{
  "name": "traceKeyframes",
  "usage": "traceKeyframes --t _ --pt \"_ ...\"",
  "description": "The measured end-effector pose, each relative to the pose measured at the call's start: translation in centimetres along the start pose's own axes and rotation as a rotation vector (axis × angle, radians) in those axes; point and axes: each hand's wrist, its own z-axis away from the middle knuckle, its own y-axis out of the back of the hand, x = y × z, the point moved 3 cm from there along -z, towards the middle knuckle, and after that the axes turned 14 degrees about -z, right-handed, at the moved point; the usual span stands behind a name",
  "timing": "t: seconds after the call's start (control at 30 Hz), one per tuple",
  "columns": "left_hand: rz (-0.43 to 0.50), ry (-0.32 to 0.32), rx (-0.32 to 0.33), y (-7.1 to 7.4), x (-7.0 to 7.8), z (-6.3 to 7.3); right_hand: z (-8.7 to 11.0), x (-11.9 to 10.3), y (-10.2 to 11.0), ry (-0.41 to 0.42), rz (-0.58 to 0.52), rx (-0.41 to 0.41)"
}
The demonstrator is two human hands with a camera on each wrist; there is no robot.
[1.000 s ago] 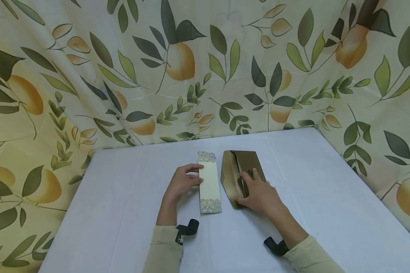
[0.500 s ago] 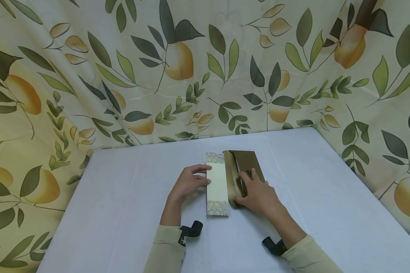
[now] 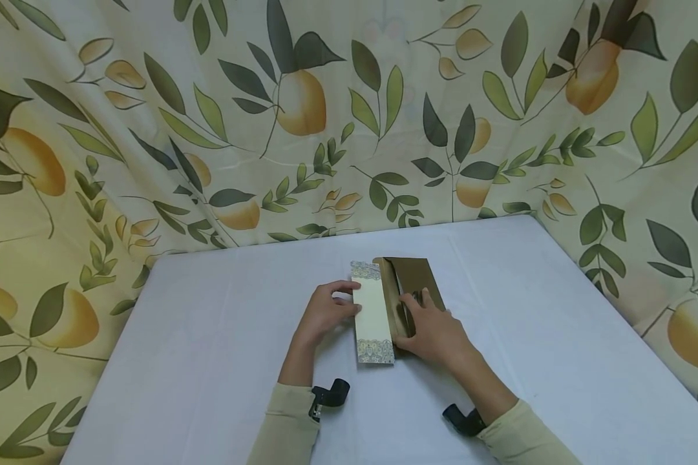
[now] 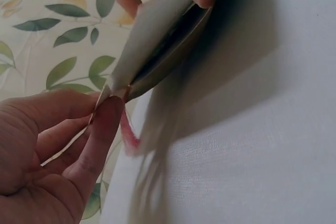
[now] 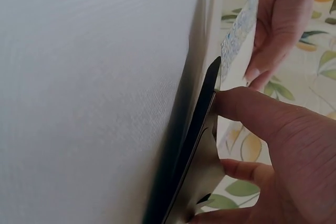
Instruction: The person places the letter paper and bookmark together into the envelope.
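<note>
A long cream card [image 3: 369, 310] with patterned bands at both ends is pinched along its left edge by my left hand [image 3: 326, 313]. Its right edge overlaps the flap side of a gold-brown envelope [image 3: 412, 274] in the head view. My right hand [image 3: 436, 329] grips the envelope by its opening, with thumb and fingers spread along it. A gap shows at the envelope's mouth in the left wrist view, beside the pale card [image 4: 157, 32]. Near my left fingertips there hangs a small pink tassel-like strand [image 4: 129, 132]. Most of the flap is hidden behind the card.
Both things are over a table with a white cloth [image 3: 209, 361]. Behind it and at its sides hangs a curtain [image 3: 384, 161] printed with fruit and leaves. Black devices [image 3: 333, 392] are worn on both wrists.
My left hand has brought the card rightward, from apart to over the envelope's flap. The right hand keeps its grip, and the envelope has shifted slightly left.
</note>
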Motion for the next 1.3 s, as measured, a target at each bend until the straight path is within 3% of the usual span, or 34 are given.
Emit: traceKeyframes --t 0.23,0.4,0.7,1.3 --pt "-0.042 0.019 0.065 -0.2 0.1 -0.2 0.1 -0.2 0.1 0.002 -0.021 -0.013" --pt "-0.074 0.000 0.097 -0.5 0.5 -0.2 0.3 -0.5 0.2 0.010 -0.059 -0.002" --pt "-0.134 -0.043 0.134 -1.0 1.2 -0.2 0.0 -0.4 0.0 -0.013 -0.022 -0.010" --pt "-0.128 -0.049 0.156 -1.7 1.2 -0.3 -0.2 -0.6 -0.5 -0.016 -0.013 -0.002"
